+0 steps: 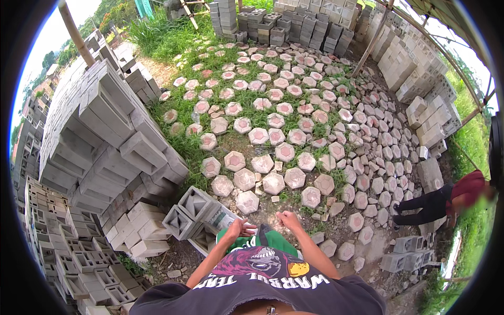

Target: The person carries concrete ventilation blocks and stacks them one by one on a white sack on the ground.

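Note:
My left hand (240,229) is over the left leg of my green shorts (283,242), fingers stretched toward the right. Nothing shows in it. My right hand (289,220) hangs just beyond the shorts on the right, its fingers curled in. No object sticks out of it. Both hands are apart from each other and small in view, so finger detail is limited. Close beside my left hand are grey hollow concrete blocks (196,203) and a pale printed bag or sheet (219,217). Ahead of both hands lies a hexagonal paver (247,201) with a pinkish face.
Many hexagonal pavers (275,120) cover the grass and dirt ahead. Tall concrete block stacks (113,118) rise at left, with more blocks (294,29) along the back and right. A person (451,202) in a red top stands at right near a small block pile (407,253). Bamboo poles (374,39) stand behind.

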### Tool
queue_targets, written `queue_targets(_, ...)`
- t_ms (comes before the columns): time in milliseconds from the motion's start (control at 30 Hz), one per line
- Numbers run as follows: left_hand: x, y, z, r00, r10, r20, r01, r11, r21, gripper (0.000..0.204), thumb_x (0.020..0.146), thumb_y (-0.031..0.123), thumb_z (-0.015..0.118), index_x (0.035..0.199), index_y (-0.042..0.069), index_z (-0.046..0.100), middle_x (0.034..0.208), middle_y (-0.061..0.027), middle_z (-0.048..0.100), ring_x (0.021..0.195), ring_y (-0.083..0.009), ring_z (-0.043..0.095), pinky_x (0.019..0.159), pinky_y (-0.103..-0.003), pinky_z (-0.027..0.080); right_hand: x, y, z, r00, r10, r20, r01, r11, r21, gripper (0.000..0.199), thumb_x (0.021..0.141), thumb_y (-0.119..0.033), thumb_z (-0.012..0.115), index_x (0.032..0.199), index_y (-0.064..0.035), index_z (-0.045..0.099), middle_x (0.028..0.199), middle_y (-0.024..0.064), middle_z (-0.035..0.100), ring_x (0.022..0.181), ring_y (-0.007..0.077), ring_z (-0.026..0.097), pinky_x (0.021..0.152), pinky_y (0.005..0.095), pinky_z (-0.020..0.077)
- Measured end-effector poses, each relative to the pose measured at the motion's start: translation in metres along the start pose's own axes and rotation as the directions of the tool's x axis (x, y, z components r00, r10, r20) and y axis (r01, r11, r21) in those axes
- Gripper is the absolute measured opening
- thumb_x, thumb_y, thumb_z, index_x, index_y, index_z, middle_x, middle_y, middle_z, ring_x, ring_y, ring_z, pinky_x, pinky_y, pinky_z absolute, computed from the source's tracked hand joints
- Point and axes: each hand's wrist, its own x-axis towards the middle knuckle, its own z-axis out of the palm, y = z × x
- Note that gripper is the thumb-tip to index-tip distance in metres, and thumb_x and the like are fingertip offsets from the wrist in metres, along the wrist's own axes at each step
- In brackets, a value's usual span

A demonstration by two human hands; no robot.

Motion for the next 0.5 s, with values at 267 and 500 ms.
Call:
queue_targets(267,0.019,0.116,0.015,0.935,0.351,-0.041,-0.328,0.904,0.274,0.060,0.099,0.044,0.031,0.119,-0.006,0.057,0.102,-0.0158,0.069,0.092,-0.0214,0.066,0.084,-0.032,0.051,0.031,-0.094,-0.021,0.992,-0.130,0.000,0.127,0.968,0.218,0.052,0.094,-0.047,0.050,0.067,-0.0032,0.059,0.058,0.0027,0.057,0.052,0.0103,0.053,0.052,0.0266,0.0439)
queue_targets(500,0.048,0.181,-0.025,0.915,0.390,-0.102,-0.348,0.893,0.286,0.031,0.089,0.025,0.064,0.104,-0.001,0.069,0.091,-0.0102,0.071,0.082,-0.0143,0.065,0.075,-0.027,0.050,0.089,-0.167,0.008,0.980,-0.179,-0.088,0.199,0.908,0.369,0.020,0.088,-0.023,0.066,0.084,-0.0035,0.061,0.072,0.0010,0.060,0.061,0.0068,0.055,0.057,0.0228,0.0469)
